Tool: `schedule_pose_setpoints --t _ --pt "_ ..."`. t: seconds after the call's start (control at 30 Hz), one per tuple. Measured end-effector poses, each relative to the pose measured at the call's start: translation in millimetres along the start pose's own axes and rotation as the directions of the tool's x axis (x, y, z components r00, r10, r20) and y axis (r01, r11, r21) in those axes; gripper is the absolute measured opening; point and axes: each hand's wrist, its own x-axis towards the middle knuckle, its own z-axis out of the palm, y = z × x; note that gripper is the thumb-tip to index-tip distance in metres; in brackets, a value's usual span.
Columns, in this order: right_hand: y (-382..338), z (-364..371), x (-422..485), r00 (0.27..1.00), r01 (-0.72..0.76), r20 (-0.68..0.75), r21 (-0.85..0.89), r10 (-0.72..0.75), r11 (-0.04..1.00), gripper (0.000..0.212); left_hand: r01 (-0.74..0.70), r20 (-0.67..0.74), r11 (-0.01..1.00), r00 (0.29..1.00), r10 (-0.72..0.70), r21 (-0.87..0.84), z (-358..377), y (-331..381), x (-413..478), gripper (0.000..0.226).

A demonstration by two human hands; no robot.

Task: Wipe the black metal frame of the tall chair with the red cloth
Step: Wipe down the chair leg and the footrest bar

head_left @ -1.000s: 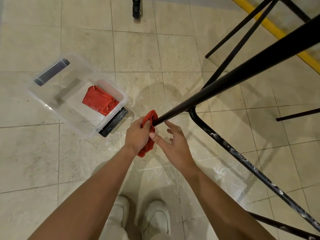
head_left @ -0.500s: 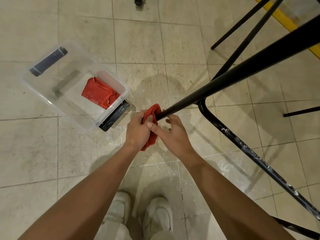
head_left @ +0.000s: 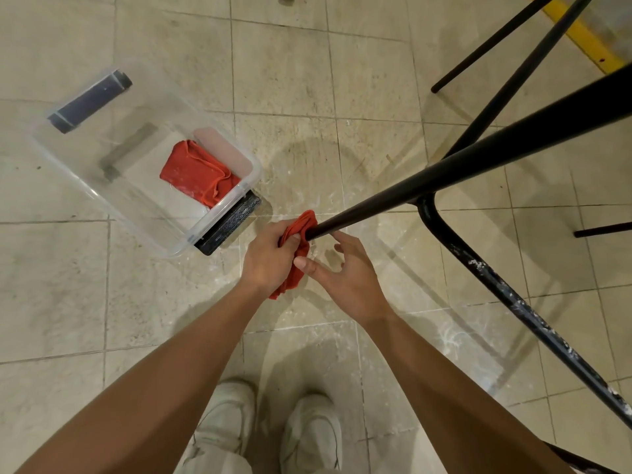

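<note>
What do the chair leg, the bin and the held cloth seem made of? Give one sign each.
Leg: likely metal tube, black paint, slight sheen.
Bin: clear plastic; floor tiles show through.
Cloth: soft red fabric; it bunches in the left hand.

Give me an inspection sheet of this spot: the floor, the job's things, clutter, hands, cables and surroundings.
Surface: beige tiled floor, scuffed, with pale smears.
Job's things: red cloth wrapped round the lower end of a slanted black chair leg; the crossbar carries white specks.
Clutter: clear plastic bin on the floor, holding a second red cloth.
Hands: left hand grips the red cloth on the leg; right hand holds nothing, fingers loose, thumb beside the cloth.
Cables: nothing seen.
Surroundings: yellow floor stripe at top right; white shoes below.
</note>
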Motion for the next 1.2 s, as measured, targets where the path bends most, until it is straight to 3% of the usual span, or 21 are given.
schedule_pose_setpoints --t 0.3,0.4,0.67,0.8,0.87,0.97,1.2 --pt "7.5 9.4 7.9 1.000 0.012 0.019 -0.037 -0.012 0.999 0.079 0.113 0.052 0.986 0.991 -0.120 0.119 3.7 -6.6 14.5 0.024" --pt "5.0 7.4 5.4 1.000 0.008 0.024 -0.019 -0.008 1.000 0.080 0.134 0.054 0.990 0.989 -0.136 0.047 3.5 -3.5 10.0 0.020" --pt "-14.3 -5.2 -16.4 1.000 0.008 0.007 0.036 -0.009 0.999 0.084 -0.013 -0.025 0.985 1.000 0.008 -0.173 4.2 23.8 -21.4 0.021" --pt "-30.4 -13.6 -34.3 1.000 0.025 0.001 0.088 -0.026 0.996 0.084 -0.062 -0.037 0.977 0.998 0.055 -0.206 2.4 43.4 -38.6 0.020" --pt "-40.4 -21.1 -47.3 0.998 0.056 0.009 0.114 -0.057 0.992 0.073 -0.069 -0.041 0.973 0.997 0.062 -0.220 1.2 57.8 -50.3 0.023" --pt "-52.7 -29.7 -65.7 0.993 0.096 0.049 0.158 -0.105 0.983 0.033 -0.094 -0.026 0.976 0.996 0.091 -0.199 -2.3 77.6 -62.0 0.028" --pt "-74.2 -54.4 -97.0 0.988 0.150 -0.005 0.212 -0.152 0.966 0.043 -0.235 -0.039 0.965 0.972 0.232 -0.116 -11.5 129.5 -92.4 0.029"
